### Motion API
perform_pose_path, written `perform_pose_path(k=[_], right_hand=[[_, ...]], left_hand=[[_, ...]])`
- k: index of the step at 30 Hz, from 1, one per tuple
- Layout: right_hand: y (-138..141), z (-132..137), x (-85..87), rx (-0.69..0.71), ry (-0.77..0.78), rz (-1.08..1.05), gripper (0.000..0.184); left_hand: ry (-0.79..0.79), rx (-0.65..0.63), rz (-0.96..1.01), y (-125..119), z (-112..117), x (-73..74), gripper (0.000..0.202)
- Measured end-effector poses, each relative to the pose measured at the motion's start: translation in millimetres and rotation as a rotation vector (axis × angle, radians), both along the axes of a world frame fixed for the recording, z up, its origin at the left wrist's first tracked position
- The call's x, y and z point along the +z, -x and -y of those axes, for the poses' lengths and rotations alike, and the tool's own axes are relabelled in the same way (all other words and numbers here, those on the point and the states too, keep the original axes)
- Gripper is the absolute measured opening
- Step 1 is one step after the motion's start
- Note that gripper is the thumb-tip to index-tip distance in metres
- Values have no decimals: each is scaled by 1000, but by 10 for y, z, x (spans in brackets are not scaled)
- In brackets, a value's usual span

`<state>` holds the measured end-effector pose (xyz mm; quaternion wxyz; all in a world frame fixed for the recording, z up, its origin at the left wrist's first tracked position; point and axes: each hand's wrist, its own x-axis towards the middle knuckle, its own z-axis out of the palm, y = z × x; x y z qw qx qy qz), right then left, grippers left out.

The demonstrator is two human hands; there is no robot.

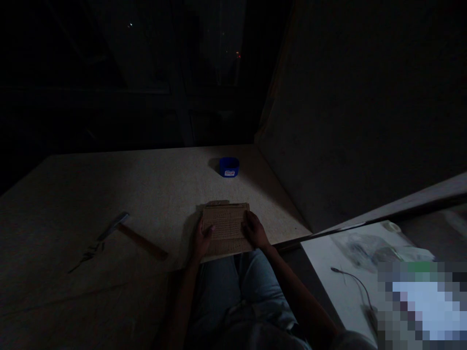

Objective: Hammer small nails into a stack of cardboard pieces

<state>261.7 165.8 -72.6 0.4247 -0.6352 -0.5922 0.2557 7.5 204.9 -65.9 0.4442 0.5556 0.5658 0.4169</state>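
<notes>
Wide pale desk, open across its middle and far left. A hammer lies on the left half, a blue tub stands far right, and a woven board fills the near edge. A dark upright panel walls off the right side.

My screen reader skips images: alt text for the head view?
The left hand and right hand hold a woven panel at the near edge of a dim table. A hammer lies to the left, a blue container farther back.
</notes>
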Motion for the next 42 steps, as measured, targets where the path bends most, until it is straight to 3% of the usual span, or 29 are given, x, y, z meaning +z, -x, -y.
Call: perform_pose_path(k=[7, 15, 18, 21, 24, 26, 29, 34, 42], right_hand=[[11, 31, -19, 13, 15, 91, 66], [101, 69, -18, 82, -20, 248, 68], [119, 77, -2, 79, -27, 267, 67], [126, 85, 1, 72, -30, 275, 64], [131, 87, -15, 72, -56, 300, 63], [134, 82, -35, 77, -84, 330, 63], [139, 69, -76, 73, -115, 384, 62], [148, 50, -127, 63, -113, 448, 60], [166, 37, -139, 68, -65, 475, 62]], left_hand=[[-46, 16, -79, -6, 23, -54, 65], [-51, 31, -39, 184, -42, -8, 64], [-110, 50, -212, 190, -31, 112, 65], [-242, 100, -454, 80, -8, 322, 66], [-403, -25, -591, -132, -17, 503, 62], [-470, -154, -679, -281, -43, 539, 57], [-464, -242, -829, -433, -77, 451, 57], [-503, -239, -972, -466, -70, 234, 62], [-519, -216, -942, -459, -74, 208, 61]])
